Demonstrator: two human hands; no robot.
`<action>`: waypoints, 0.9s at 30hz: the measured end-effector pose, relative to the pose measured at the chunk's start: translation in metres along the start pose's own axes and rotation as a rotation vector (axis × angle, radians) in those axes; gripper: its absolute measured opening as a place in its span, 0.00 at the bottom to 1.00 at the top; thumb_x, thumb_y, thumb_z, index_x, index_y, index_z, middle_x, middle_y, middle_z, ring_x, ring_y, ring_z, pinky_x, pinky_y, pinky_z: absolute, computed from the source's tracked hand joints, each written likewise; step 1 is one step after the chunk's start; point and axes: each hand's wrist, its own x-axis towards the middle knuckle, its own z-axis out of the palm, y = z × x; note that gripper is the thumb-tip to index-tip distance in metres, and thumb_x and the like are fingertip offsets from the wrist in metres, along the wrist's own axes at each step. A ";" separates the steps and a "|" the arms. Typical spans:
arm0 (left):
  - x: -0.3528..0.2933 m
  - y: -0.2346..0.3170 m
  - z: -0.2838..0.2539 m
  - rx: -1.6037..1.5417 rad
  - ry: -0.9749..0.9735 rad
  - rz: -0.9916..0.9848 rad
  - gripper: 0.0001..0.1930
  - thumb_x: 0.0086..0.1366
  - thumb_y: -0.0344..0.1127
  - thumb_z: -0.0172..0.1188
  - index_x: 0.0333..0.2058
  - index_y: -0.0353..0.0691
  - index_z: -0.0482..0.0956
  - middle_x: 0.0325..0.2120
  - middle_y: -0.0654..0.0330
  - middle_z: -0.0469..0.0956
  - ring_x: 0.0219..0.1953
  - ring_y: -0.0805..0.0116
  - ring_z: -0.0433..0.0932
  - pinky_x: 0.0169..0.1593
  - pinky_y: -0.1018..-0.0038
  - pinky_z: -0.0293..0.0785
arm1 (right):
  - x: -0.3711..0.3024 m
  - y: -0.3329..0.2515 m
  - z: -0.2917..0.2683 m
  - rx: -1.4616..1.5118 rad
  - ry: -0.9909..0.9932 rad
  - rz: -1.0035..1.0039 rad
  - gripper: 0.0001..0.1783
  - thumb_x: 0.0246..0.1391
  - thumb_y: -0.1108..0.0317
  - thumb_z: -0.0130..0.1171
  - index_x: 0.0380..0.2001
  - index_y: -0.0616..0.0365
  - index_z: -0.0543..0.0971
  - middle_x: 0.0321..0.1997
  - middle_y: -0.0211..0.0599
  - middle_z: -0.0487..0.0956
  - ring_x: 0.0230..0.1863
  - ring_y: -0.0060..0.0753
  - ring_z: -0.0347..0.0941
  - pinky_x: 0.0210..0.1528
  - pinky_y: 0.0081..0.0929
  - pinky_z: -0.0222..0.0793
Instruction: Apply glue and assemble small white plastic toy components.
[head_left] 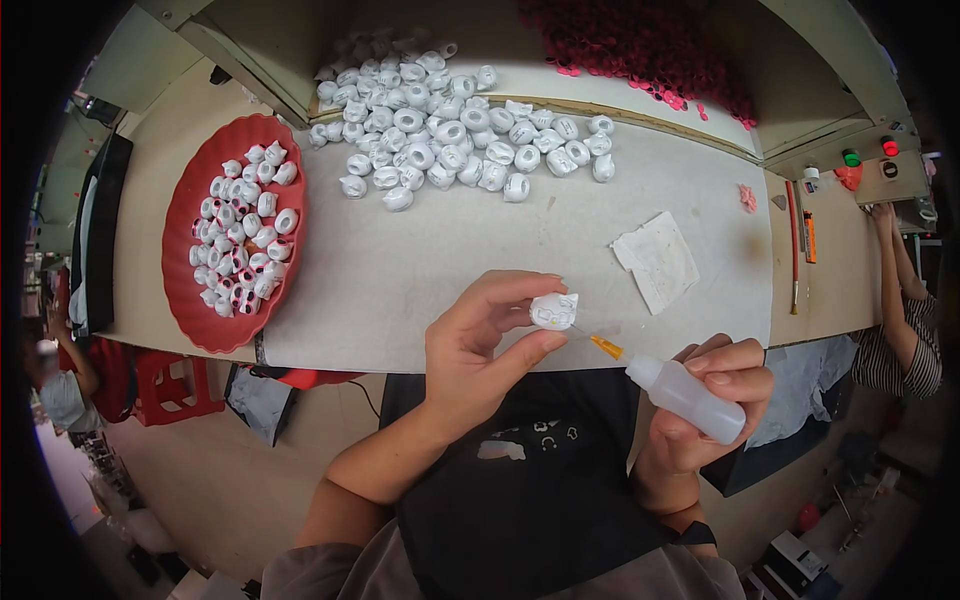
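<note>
Piles of matching white cat heads (420, 155) are crowding the far edge of a workbench (140, 240) in a workshop, where a red tray (178, 240) is holding more near the left edge, pink pieces (650, 45) are covering a back shelf (590, 90) and a co-worker (905, 350) is reaching forward beyond the right edge.

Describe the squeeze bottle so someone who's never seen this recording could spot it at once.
Start at the work table, then follow its near edge to the right hand. The bottle sits tilted in that hand, pointing toward the small white piece in the left hand. Unlike that piece, it is smooth, translucent and cylindrical, with an orange nozzle.
</note>
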 end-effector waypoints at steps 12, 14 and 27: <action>-0.002 0.002 -0.003 0.007 -0.017 0.029 0.17 0.49 0.17 0.54 0.40 0.32 0.68 0.39 0.56 0.67 0.42 0.69 0.69 0.45 0.75 0.68 | -0.001 -0.001 0.002 -0.085 -0.117 -0.064 0.24 0.28 0.73 0.69 0.30 0.55 0.66 0.31 0.36 0.67 0.24 0.24 0.66 0.24 0.14 0.64; -0.002 0.003 -0.002 0.043 0.003 0.023 0.18 0.48 0.17 0.54 0.40 0.31 0.66 0.37 0.53 0.68 0.41 0.68 0.68 0.45 0.74 0.65 | -0.001 -0.001 0.000 -0.102 -0.121 -0.071 0.24 0.28 0.73 0.69 0.31 0.55 0.66 0.31 0.36 0.67 0.24 0.24 0.66 0.24 0.14 0.63; -0.001 0.000 0.002 0.289 0.019 0.123 0.18 0.45 0.19 0.57 0.38 0.34 0.72 0.35 0.55 0.70 0.36 0.69 0.71 0.39 0.78 0.68 | 0.000 0.001 0.001 -0.049 -0.132 -0.056 0.24 0.27 0.74 0.69 0.30 0.56 0.67 0.31 0.37 0.67 0.23 0.25 0.66 0.24 0.15 0.63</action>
